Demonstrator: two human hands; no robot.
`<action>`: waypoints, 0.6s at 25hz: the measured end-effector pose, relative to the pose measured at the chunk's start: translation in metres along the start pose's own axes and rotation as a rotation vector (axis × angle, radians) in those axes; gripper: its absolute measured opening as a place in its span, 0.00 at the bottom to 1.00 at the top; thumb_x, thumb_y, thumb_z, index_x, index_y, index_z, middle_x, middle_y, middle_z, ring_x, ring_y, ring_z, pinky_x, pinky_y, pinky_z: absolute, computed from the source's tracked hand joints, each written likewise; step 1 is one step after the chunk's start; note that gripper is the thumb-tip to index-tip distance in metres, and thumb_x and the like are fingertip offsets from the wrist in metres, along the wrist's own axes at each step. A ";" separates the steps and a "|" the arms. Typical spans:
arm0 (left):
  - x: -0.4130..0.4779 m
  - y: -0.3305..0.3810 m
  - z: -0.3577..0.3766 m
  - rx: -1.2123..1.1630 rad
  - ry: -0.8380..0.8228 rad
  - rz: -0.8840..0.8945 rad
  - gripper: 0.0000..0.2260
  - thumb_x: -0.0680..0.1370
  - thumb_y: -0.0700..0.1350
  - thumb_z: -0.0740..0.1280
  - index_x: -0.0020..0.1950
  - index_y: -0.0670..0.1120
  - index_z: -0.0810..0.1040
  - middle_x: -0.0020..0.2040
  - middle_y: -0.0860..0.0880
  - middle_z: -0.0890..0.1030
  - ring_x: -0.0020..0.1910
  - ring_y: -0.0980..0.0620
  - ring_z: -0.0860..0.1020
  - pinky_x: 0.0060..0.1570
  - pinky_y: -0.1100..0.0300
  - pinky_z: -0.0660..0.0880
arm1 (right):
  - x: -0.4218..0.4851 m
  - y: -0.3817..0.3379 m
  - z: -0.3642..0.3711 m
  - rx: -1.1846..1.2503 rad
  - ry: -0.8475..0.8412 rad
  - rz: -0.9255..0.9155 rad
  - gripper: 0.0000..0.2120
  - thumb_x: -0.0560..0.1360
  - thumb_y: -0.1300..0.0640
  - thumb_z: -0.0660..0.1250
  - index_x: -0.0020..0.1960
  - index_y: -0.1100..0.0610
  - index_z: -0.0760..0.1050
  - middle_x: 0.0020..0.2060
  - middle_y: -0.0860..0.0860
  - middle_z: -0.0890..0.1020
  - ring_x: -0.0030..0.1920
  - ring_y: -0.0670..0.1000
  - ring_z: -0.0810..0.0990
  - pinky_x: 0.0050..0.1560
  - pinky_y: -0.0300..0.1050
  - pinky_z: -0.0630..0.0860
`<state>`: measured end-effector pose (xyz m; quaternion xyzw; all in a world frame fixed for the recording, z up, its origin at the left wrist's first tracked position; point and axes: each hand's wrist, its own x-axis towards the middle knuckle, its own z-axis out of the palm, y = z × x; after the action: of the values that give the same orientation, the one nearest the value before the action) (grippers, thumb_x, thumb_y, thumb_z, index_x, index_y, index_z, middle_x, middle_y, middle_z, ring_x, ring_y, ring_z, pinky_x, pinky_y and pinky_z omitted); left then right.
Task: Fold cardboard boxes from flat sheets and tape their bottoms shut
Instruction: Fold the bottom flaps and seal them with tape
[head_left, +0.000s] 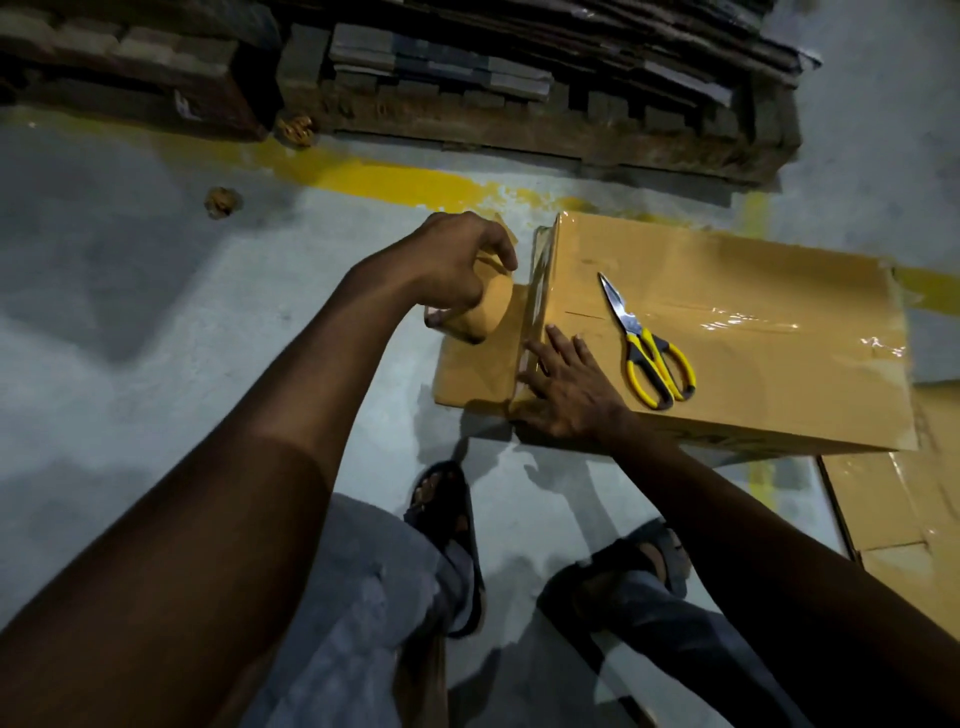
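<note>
- Right hand (566, 384) flat, fingers straight, pressing clear tape strip (540, 291) at near-left corner of brown cardboard box (753, 353).
- Left hand (457, 265) holds brown packing-tape roll (483, 317), fingers curled over it, just off box's left edge.
- Yellow-handled steel scissors (647, 358) lie on box top, beside right hand.
- Box sits on grey floor (156, 338).
- Dark wooden pallets (519, 119) beyond the box's far edge.

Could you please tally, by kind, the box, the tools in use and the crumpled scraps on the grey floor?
Brown cardboard box: 1
Brown packing tape roll: 1
Steel scissors with yellow and black handles: 1
Crumpled brown tape wads: 2
Total: 5
</note>
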<state>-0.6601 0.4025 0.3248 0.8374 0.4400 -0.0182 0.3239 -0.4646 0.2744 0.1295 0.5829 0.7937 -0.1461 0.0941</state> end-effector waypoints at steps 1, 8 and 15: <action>0.000 0.003 0.001 -0.007 0.002 0.019 0.24 0.68 0.30 0.68 0.59 0.50 0.79 0.62 0.49 0.76 0.60 0.48 0.73 0.44 0.61 0.66 | 0.000 0.000 -0.004 0.047 0.000 0.015 0.35 0.73 0.30 0.59 0.74 0.47 0.62 0.78 0.54 0.54 0.79 0.60 0.44 0.75 0.66 0.48; 0.003 0.007 0.002 -0.052 -0.029 0.036 0.25 0.67 0.29 0.68 0.58 0.52 0.79 0.52 0.52 0.73 0.46 0.52 0.69 0.31 0.67 0.62 | 0.001 0.001 -0.016 0.032 -0.016 -0.037 0.16 0.76 0.46 0.66 0.62 0.51 0.77 0.76 0.56 0.61 0.78 0.64 0.47 0.74 0.68 0.49; 0.002 0.012 0.000 -0.063 -0.035 0.041 0.24 0.69 0.29 0.69 0.60 0.51 0.78 0.39 0.57 0.68 0.46 0.53 0.68 0.30 0.67 0.61 | 0.003 -0.005 -0.007 0.078 -0.042 -0.035 0.10 0.75 0.48 0.68 0.54 0.51 0.80 0.74 0.55 0.63 0.77 0.66 0.41 0.72 0.75 0.43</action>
<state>-0.6501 0.3989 0.3311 0.8352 0.4175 -0.0124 0.3578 -0.4702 0.2776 0.1356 0.5691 0.7954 -0.1906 0.0851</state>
